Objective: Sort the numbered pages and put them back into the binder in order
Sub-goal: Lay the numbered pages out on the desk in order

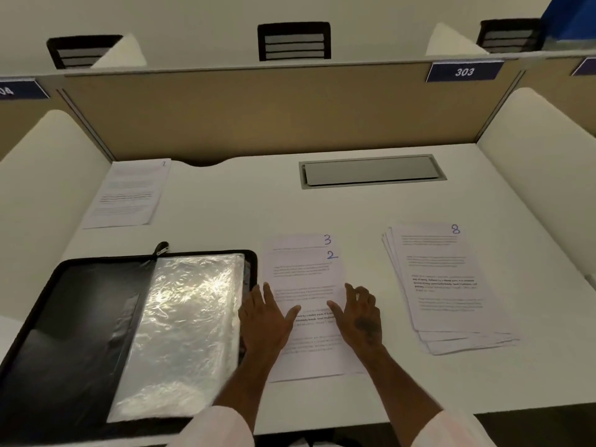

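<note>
White table fills most of my view from the head camera, and the numbered pages lie spread across it in three places. Straight ahead, page 2 lies on top of page 3, set a little nearer to me so that the top strip of page 3 and its handwritten number show above it. My left hand lies flat on the left edge of page 2, fingers straight and together, thumb spread onto the sheet. My right hand rests at the right edge of the same page, thumb laid on the paper and fingers loosely bent, gripping nothing that I can see. Just left of these pages the black binder lies open on the table, its zip pull sticking out at the far edge, with a stack of shiny plastic sleeves on its right half. To the right, well apart from my hands, a loosely fanned pile of pages has page 8 on top. Page 1 lies alone at the far left corner, against the side wall. A grey hatch sits in the table in front of a tan panel, which carries a blue sign reading 303.
</note>
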Motion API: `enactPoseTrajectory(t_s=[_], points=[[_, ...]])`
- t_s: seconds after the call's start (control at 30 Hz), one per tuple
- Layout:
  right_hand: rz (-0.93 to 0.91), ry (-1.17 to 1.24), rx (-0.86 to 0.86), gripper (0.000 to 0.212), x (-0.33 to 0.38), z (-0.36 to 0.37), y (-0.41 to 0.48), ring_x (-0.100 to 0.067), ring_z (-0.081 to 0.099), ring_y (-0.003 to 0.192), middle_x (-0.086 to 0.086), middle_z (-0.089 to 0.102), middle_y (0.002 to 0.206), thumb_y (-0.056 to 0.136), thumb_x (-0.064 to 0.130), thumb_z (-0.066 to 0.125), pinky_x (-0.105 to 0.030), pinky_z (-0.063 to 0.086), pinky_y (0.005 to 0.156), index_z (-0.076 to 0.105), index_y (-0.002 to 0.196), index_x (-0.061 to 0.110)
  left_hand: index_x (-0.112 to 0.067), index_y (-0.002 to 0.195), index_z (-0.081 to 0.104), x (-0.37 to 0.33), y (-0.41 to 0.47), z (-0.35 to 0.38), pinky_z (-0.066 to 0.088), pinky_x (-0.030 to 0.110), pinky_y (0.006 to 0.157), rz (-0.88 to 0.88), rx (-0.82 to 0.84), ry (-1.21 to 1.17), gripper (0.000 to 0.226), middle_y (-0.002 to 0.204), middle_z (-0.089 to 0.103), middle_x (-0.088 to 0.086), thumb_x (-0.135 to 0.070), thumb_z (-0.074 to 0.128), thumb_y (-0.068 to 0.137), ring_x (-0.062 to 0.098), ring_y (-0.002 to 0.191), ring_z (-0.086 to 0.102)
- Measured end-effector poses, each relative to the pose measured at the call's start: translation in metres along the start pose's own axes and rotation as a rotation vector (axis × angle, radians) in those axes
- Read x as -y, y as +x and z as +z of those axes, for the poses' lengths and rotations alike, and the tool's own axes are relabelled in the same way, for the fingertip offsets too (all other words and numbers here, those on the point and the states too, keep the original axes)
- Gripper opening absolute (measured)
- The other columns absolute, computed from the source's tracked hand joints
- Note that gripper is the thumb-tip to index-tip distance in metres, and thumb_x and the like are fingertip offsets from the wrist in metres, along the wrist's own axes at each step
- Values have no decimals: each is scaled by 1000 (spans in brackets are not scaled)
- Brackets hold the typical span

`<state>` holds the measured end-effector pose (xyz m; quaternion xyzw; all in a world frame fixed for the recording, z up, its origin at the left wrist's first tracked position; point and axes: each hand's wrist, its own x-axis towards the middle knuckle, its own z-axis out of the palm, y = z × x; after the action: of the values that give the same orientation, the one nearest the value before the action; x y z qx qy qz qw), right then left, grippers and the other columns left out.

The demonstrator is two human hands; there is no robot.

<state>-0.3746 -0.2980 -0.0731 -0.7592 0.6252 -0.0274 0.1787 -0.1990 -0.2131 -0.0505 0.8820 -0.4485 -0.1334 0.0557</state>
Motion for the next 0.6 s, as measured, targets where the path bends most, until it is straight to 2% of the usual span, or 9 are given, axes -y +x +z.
enactPoseTrajectory(t_s=[0.07,0.13,0.27,0.4,0.5,0.6], points=[[8,35,-26,72,0,0,0,-24,46,121,-9,45,137,92,64,42,-35,45,95,39,144,15,-12,155,16,-7,-6,4,22,48,117,-56,27,-6,96,160,19,13,-76,36,87,31,147,18],[53,102,-13,67,1,-1,2,-21,46,117,-8,46,133,91,58,52,-31,46,92,40,141,14,-13,154,20,-14,-10,9,23,49,116,-121,47,-23,94,159,23,13,-76,39,87,31,145,21],[141,185,46,64,3,-1,9,-21,44,117,-7,44,130,89,52,61,-31,45,92,42,137,14,-13,154,14,-20,-13,14,31,51,110,-228,75,-71,99,156,24,12,-75,48,84,29,140,27],[251,331,114,64,3,1,19,-25,44,121,-8,48,131,85,41,69,-39,44,99,42,138,17,-14,155,9,-25,-14,18,38,46,104,-223,103,-90,100,154,22,10,-67,57,85,28,136,28],[300,400,123,58,3,1,25,-27,52,115,-6,56,125,81,36,74,-44,49,97,49,130,17,-15,155,10,-28,-12,18,39,45,102,-238,106,-146,100,150,25,10,-61,64,84,27,133,30],[311,457,103,44,0,3,26,-25,60,105,-5,63,118,83,33,73,-43,54,91,54,119,16,-16,154,15,-31,-11,16,41,45,100,-290,83,-211,103,143,32,10,-57,72,79,27,130,34]])
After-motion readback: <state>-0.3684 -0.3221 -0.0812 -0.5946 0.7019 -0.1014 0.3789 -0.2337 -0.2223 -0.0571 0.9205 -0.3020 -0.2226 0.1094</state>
